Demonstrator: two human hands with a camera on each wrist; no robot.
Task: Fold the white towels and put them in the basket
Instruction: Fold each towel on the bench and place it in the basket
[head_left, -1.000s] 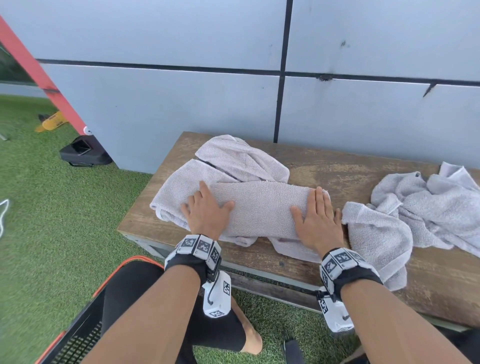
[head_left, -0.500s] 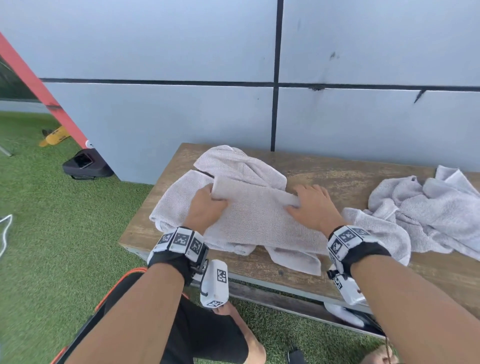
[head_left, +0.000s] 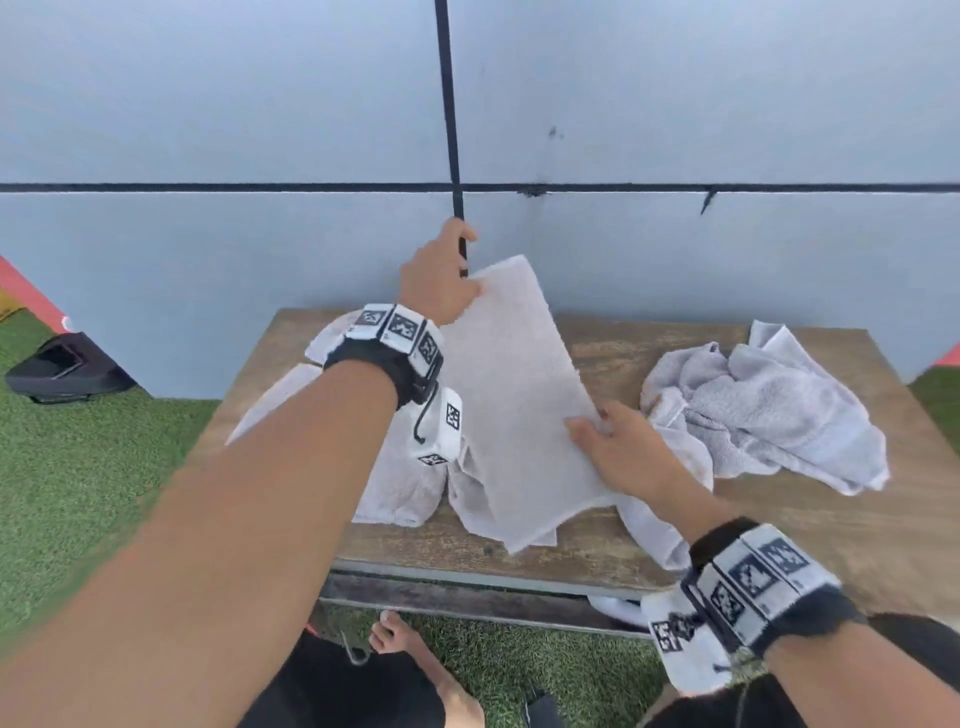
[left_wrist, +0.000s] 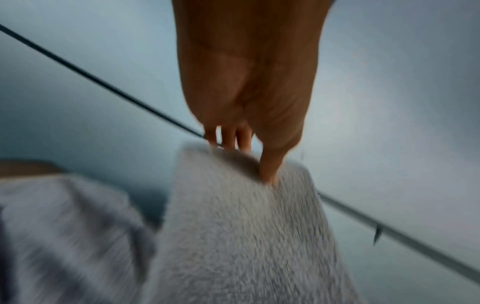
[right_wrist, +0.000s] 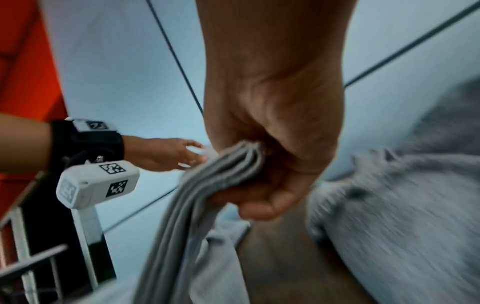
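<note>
Pinching folded towel (head_left: 511, 405) edges, left hand (head_left: 435, 280) raised, right hand (head_left: 626, 452) low, bench (head_left: 810, 525) below.

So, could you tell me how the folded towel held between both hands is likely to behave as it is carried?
The folded towel is probably floppy: it sags between the left hand and right hand. It looks light, since a thumb-and-finger pinch lifts one end. Its layers may slip apart if the right hand's grip loosens.

Wooden bench (head_left: 810, 525) on artificial grass (head_left: 78, 467); crumpled white towels (head_left: 769, 410) right, flatter towel (head_left: 395, 478) left.
</note>
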